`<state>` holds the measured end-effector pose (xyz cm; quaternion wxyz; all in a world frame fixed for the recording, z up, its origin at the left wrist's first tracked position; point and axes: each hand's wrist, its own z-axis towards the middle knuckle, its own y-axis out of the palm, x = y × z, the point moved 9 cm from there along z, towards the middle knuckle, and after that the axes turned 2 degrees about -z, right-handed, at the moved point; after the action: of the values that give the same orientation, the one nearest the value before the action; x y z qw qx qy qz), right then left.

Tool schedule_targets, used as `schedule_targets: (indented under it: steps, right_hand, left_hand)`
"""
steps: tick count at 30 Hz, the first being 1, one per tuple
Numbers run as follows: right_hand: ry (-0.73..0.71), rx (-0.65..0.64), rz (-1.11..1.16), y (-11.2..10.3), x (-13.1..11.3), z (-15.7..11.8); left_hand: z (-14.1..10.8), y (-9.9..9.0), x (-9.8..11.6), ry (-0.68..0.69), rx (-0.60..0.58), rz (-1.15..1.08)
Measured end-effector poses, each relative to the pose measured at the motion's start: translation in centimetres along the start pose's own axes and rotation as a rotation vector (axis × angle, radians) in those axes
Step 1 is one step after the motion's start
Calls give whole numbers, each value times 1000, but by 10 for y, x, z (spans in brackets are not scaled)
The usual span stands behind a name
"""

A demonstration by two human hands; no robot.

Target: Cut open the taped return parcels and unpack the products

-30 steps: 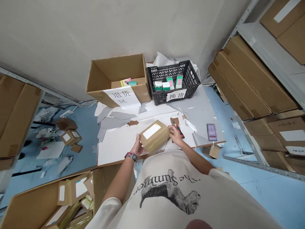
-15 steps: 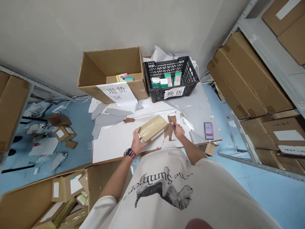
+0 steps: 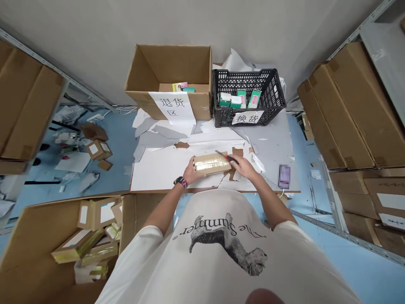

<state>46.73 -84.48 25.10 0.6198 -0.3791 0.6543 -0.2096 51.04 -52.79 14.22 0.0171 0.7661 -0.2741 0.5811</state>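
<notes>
A small cardboard box (image 3: 211, 164) with shiny tape along its top lies on the white-covered table (image 3: 158, 175). My left hand (image 3: 191, 172) grips the left end of this box. In my right hand (image 3: 243, 165) is a red and black knife (image 3: 231, 159), its blade pointing left over the top of the box near its right end. Behind stand a large open carton (image 3: 171, 63) with a paper sign and a few small packs inside, and a black crate (image 3: 248, 114) holding several green and white boxes.
A phone (image 3: 284, 176) lies at the table's right end. An open carton of packages (image 3: 72, 202) stands at the lower left. Shelves with large boxes (image 3: 351, 105) rise on the right, and more boxes (image 3: 31, 101) are on the left. Torn paper (image 3: 164, 135) covers parts of the table.
The small box has turned nearly parallel to the table's front edge. My right hand has brought the knife from beside the box to above it. The camera view has shifted.
</notes>
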Motion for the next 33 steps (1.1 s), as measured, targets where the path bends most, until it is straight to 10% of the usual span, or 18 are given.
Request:
schedule_targets:
  steps: [5,13,26,33]
  right_hand:
    - [-127,-324,-344,22,-68,19]
    - [-233,-458,-619,54,-106,55]
    - [-266,-488,-735,64,-123,72]
    - [-196,-528,-834,41,-86,58]
  left_hand:
    - [13,-3,4,58,-37,-66]
    - [19,6,-11,27,-103,-150]
    - [20,9,-9,7,-92,-184]
    - [17,7,-2,-5,-104,-182]
